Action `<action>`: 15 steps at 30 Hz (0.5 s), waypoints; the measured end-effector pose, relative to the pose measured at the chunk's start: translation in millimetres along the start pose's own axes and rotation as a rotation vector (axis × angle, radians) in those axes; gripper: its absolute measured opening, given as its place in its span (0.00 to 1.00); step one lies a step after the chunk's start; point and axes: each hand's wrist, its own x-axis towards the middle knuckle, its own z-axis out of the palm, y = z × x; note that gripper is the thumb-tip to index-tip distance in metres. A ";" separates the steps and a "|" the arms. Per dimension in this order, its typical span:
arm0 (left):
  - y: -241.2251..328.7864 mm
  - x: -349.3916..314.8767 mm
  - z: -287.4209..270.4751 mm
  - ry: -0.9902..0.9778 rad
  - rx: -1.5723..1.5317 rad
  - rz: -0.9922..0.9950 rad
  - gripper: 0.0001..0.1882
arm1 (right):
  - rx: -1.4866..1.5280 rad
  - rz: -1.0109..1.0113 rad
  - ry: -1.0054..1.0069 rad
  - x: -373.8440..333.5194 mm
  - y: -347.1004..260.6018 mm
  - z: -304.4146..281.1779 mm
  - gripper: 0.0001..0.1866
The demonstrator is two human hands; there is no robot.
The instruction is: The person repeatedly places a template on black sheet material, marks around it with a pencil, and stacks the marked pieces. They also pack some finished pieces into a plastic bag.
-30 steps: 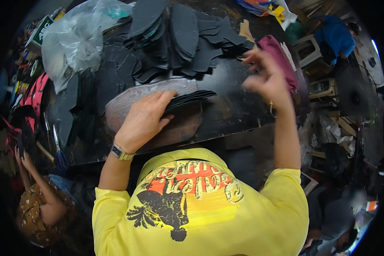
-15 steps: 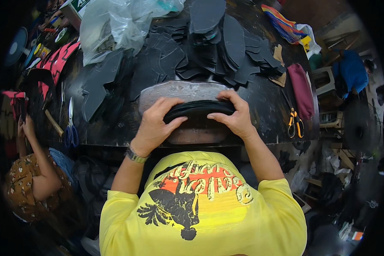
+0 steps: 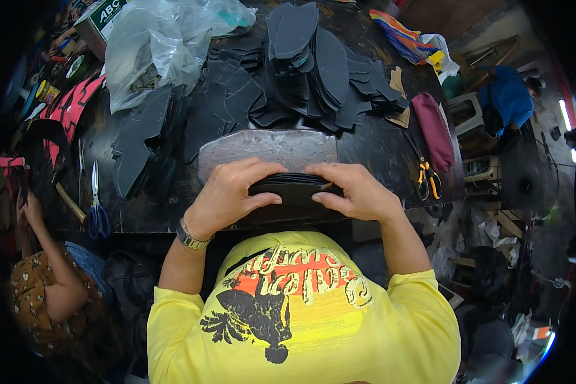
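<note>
Between my two hands is a stack of thin black cut sheets [image 3: 294, 185], held at the near edge of the table. My left hand [image 3: 232, 193] is closed on its left end, thumb on the near side and fingers over the far side. On the right end my right hand [image 3: 360, 191] grips in the same way. Just beyond the stack lies a grey, worn slab [image 3: 269, 148], partly hidden by my hands and the sheets. Farther back are piles of dark cut pieces [image 3: 292, 32], with another pile [image 3: 137, 153] to the left.
Blue-handled scissors [image 3: 97, 217] lie at left, orange-handled cutters [image 3: 427, 179] at right beside a maroon pouch [image 3: 432, 131]. A clear plastic bag [image 3: 166, 45] sits at the back left. A co-worker in a brown floral top [image 3: 54, 288] is at far left, handling something pink and dark.
My hands have drawn closer together and nearer to me with the stack, which looks less bowed. More of the grey slab shows. The whole view has shifted slightly.
</note>
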 end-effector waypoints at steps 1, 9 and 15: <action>1.4 4.2 -3.2 -0.024 -0.011 0.039 0.26 | 0.079 0.061 -0.022 -1.8 -3.0 -2.5 0.24; -16.8 2.4 -23.0 0.581 -0.233 -0.124 0.29 | 0.957 -0.026 0.735 23.9 19.4 -72.1 0.23; -32.2 -29.5 8.2 0.359 0.150 -0.157 0.21 | 0.867 0.206 0.887 116.6 87.1 -100.9 0.19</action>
